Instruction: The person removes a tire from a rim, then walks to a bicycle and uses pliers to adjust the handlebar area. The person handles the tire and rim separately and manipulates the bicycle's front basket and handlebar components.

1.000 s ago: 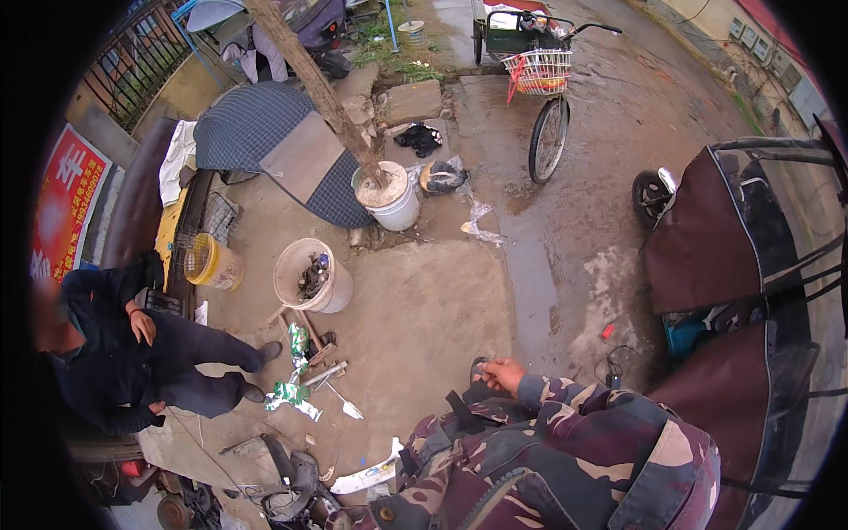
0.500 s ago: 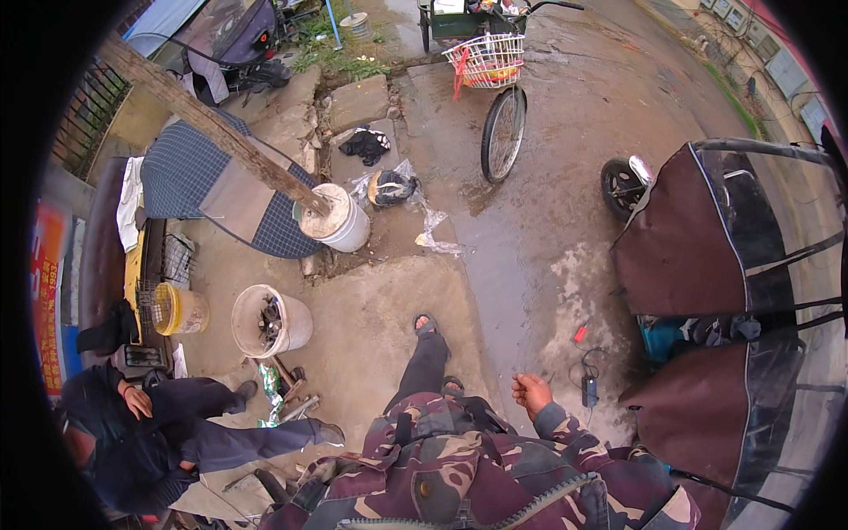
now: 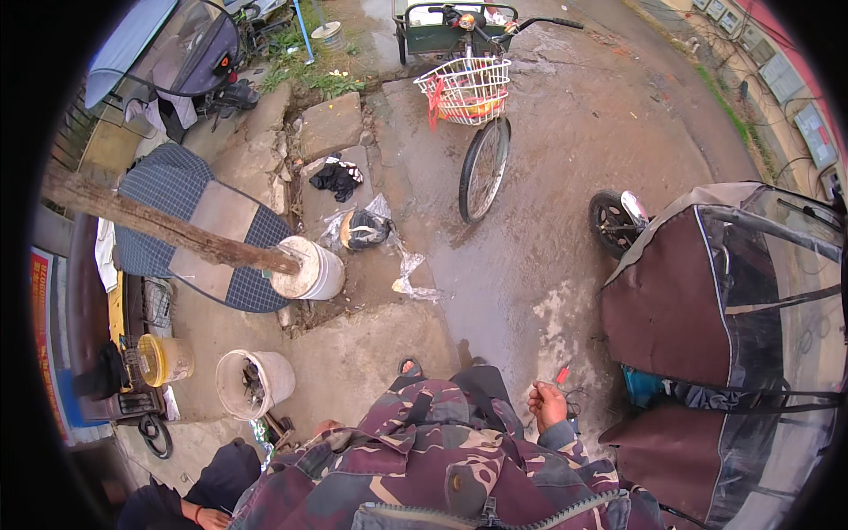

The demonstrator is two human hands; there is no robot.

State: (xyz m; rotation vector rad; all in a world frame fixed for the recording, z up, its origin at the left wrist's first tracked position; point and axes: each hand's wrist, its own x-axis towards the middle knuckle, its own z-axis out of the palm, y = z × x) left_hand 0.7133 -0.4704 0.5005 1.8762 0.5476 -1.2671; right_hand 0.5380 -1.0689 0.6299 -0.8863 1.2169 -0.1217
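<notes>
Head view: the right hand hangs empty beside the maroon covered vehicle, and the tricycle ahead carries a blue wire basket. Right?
Not quite. The head view shows the tricycle's wire basket is white, not blue. The rest holds: the right hand hangs empty beside the maroon covered vehicle.

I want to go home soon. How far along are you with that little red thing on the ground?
Nothing looks finished yet. The right hand hangs with loose fingers, seemingly empty, just above the red tool on the wet ground beside the covered cart. The tool is not yet picked up. The left hand is mostly hidden by the jacket.
</notes>
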